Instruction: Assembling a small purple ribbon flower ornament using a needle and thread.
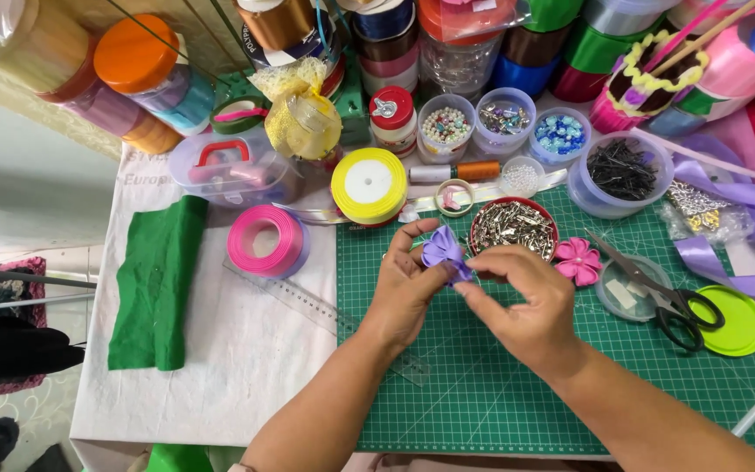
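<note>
A small purple ribbon flower (444, 251) is held above the green cutting mat (517, 393). My left hand (405, 288) grips it from the left and below, thumb and fingers around its petals. From the right, my right hand (522, 301) pinches the flower's edge with its fingertips. Just behind the hands stands a red-rimmed bowl of metal hair clips (513, 225). A finished pink ribbon flower (578, 260) lies on the mat to the right.
Scissors (661, 293) rest over a small clear lid by a lime green lid (736, 323). A pink ribbon spool (264, 240), yellow spool (369, 185), clear ruler (325, 310) and green felt (159, 280) lie left. Bead jars, a tub of dark pins and ribbon rolls crowd the back.
</note>
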